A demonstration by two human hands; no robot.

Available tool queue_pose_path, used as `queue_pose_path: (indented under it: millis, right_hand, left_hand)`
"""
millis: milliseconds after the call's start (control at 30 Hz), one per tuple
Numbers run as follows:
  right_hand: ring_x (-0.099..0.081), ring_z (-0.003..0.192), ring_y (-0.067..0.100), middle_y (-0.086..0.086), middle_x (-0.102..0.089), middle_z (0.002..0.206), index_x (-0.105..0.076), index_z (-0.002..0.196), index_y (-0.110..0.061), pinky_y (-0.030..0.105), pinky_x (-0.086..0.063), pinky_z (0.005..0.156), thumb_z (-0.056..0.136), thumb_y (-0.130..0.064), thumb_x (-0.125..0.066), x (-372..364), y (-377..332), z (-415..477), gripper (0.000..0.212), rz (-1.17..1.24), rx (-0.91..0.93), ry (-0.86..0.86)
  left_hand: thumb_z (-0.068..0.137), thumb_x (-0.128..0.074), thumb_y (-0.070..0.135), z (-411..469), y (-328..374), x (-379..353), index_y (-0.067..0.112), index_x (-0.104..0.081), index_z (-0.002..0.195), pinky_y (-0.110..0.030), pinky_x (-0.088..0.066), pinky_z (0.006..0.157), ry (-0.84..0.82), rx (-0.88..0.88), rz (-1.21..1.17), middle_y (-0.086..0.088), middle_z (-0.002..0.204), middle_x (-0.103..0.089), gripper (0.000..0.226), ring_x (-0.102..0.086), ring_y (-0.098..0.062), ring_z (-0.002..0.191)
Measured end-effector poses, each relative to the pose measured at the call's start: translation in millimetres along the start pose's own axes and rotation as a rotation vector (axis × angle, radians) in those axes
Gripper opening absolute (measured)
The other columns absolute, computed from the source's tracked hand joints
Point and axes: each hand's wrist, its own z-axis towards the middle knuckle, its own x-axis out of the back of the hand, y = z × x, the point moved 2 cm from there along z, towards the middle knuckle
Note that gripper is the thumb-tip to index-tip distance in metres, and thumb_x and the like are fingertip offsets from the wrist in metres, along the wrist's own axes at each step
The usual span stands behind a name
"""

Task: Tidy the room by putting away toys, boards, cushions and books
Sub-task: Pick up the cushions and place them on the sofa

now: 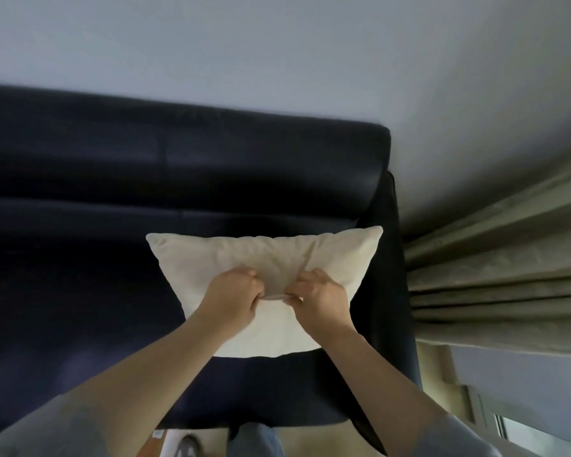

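Clamping left grip (233, 291), right grip (320, 296) on cream square cushion (271, 253); needing gentle setting in dark blue sofa's (80, 258) corner.

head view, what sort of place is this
Most likely a home living room: a dark sofa stands against a plain wall, long curtains hang beside it, and the left hand and right hand grip a cream cushion over its seat.

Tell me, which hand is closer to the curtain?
Right. The right hand grips the cushion on the side toward the curtain; the left hand grips it just beside, farther away.
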Motion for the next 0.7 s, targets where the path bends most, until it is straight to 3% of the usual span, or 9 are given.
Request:
queue_pose_path:
  millis: [300,533,700]
  right_hand:
    - [-0.05,0.057,0.014,-0.011,-0.053,0.057,-0.068,0.057,-0.024,0.021,-0.038,0.038,0.054,-0.013,-0.089,-10,32,59,0.024,0.025,0.023,0.011]
    - [-0.05,0.057,0.014,-0.01,-0.053,0.059,-0.067,0.059,-0.021,0.019,-0.036,0.039,0.054,-0.008,-0.087,-10,37,86,0.025,0.027,0.062,0.065]
    - [-0.043,0.058,0.012,-0.006,-0.049,0.061,-0.058,0.06,-0.015,0.019,-0.025,0.041,0.059,0.007,-0.069,-15,42,88,0.025,0.052,0.17,0.143]
  left_hand:
    - [0.088,-0.053,0.013,63,-14,3,0.016,-0.07,0.086,-0.028,-0.043,0.068,0.067,0.017,-0.023,0.004,0.091,-0.06,0.018,-0.056,-0.018,0.086]
    - [0.066,-0.075,0.002,83,-27,9,0.016,-0.065,0.058,-0.026,-0.041,0.042,0.166,-0.041,0.015,0.006,0.063,-0.055,0.019,-0.054,-0.016,0.057]
    - [0.059,-0.081,0.001,83,-31,3,0.017,-0.066,0.058,-0.025,-0.043,0.039,0.228,-0.103,0.024,0.006,0.061,-0.054,0.021,-0.056,-0.017,0.058]
